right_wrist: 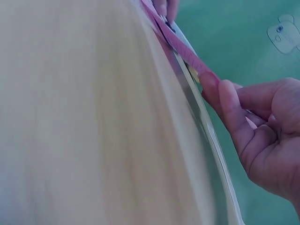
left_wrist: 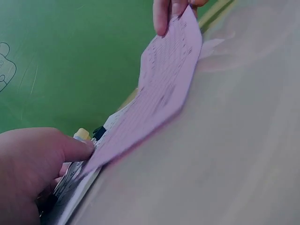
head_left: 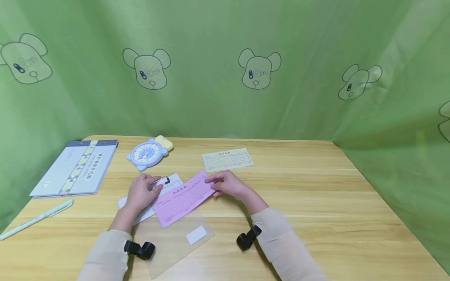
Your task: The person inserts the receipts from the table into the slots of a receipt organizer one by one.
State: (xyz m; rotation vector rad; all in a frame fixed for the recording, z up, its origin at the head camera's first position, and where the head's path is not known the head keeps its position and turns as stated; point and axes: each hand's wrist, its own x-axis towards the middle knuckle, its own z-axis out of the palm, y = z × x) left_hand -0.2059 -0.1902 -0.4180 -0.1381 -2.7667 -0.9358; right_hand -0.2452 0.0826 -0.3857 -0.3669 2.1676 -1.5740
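Note:
My left hand [head_left: 140, 192] grips a metal clip [head_left: 159, 181] with a black end, thumb on the near side and fingers over the far side. Under it lie white printed slips [head_left: 177, 179], partly covered by my hand. A pink printed slip [head_left: 184, 199] slants across them, its left part close by my left thumb. Its upper right end is pinched between thumb and fingers of my right hand [head_left: 230, 183]; in the left wrist view the pink slip [left_wrist: 164, 79] rises toward those fingers. Below lies a clear plastic sheet [head_left: 168, 249] with a white label [head_left: 196, 235].
A pale green printed slip [head_left: 227, 159] lies beyond my right hand. Farther left are a blue toy clock [head_left: 147, 153], a yellow block [head_left: 164, 142], a blue-and-white account book [head_left: 75, 168] and a mint pen [head_left: 36, 219]. A green curtain [head_left: 211, 109] borders the wooden table [head_left: 316, 203].

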